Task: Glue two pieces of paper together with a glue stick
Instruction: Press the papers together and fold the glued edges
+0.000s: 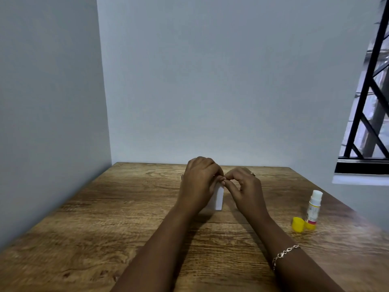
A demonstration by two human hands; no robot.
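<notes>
A small white piece of paper (219, 199) hangs upright above the middle of the wooden table (105, 218). My left hand (197, 184) grips it from the left and hides most of it. My right hand (244, 186) pinches at the paper's top edge, fingertips touching those of the left hand. I cannot tell whether one sheet or two are held there. The glue stick (313, 209) stands uncapped on the table to the right, white tip up, yellow base down. Its yellow cap (297, 224) lies beside the base.
A grey wall corner closes the table at the back and on the left. A window with black bars (368, 123) and a white sill sits at the right. A bracelet is on my right wrist.
</notes>
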